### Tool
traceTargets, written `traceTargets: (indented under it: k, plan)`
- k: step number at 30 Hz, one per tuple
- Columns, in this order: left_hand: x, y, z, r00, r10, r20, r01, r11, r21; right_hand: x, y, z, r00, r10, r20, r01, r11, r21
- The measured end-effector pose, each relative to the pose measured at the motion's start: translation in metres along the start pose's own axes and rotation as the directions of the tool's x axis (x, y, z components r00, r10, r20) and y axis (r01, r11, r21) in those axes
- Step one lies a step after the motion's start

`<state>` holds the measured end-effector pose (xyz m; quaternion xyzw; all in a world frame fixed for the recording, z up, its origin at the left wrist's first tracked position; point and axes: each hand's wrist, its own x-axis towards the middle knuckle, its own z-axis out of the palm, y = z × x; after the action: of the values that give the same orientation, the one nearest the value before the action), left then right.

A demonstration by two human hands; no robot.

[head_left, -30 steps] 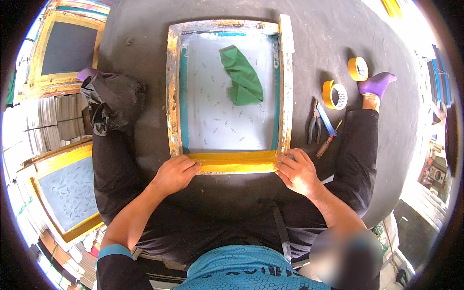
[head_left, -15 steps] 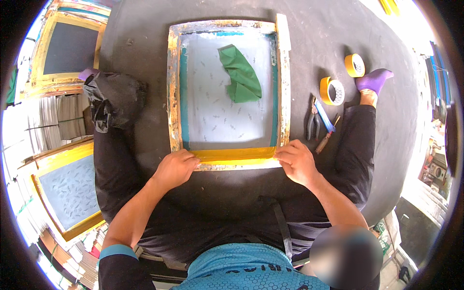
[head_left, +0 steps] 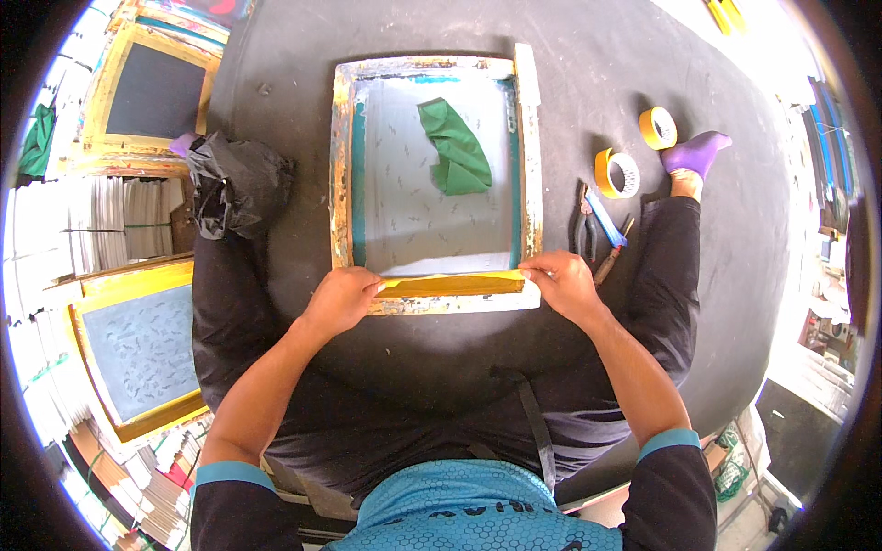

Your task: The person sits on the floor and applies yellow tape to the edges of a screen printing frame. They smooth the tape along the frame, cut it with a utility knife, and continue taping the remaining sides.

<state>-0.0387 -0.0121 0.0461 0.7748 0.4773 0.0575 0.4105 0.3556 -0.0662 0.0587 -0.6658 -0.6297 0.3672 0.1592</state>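
Observation:
A screen-printing frame [head_left: 342, 184] of paint-stained wood lies on the dark surface between my legs, its pale mesh [head_left: 390, 220] marked with small dark shapes. My left hand [head_left: 344, 298] and my right hand [head_left: 562, 283] pinch the two ends of a strip of yellow tape [head_left: 450, 278]. The strip runs taut across the frame's near end, along the mesh's lower edge. Below it a darker yellow band covers the inner side of the near bar; whether the strip touches it I cannot tell. A crumpled green cloth [head_left: 457, 156] rests on the mesh.
Right of the frame are two yellow tape rolls [head_left: 616, 173] [head_left: 658, 128], pliers [head_left: 584, 225], a blue cutter [head_left: 606, 219] and a wooden-handled tool [head_left: 614, 253]. A black plastic bag [head_left: 239, 184] covers my left foot. More frames [head_left: 138, 349] and paper stacks [head_left: 96, 216] stand at left.
Both hands have shifted slightly away from me, and the yellow strip's upper edge now sits nearer the mesh, looking raised. The whole view has shifted a little; the cloth stays on the mesh.

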Motion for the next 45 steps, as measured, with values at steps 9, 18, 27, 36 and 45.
traceTargets:
  k: [9, 18, 27, 36, 45]
  plan:
    - [-0.005, 0.007, 0.004, 0.954, 0.132, -0.270, -0.132, 0.991, 0.018, 0.004, -0.025, -0.034, 0.933, -0.341, -0.118, 0.312, 0.927, -0.208]
    - [-0.017, 0.041, 0.004, 0.736, 0.574, -0.359, -0.439, 0.808, 0.393, -0.011, -0.058, -0.082, 0.722, -0.611, -0.326, 0.414, 0.758, -0.503]
    - [-0.072, 0.071, 0.062, 0.616, 0.690, -0.381, -0.510, 0.717, 0.474, -0.005, -0.081, -0.104, 0.622, -0.746, -0.235, 0.515, 0.617, -0.595]
    - [-0.072, 0.100, 0.032, 0.538, 0.409, -0.737, -0.449, 0.879, 0.160, -0.040, -0.123, -0.138, 0.397, -0.911, -0.112, 0.533, 0.328, -0.779]
    - [0.017, 0.202, -0.027, 0.862, 0.341, -0.376, -0.507, 0.536, -0.675, -0.072, -0.160, -0.134, 0.202, -0.979, -0.005, 0.499, 0.108, -0.860]
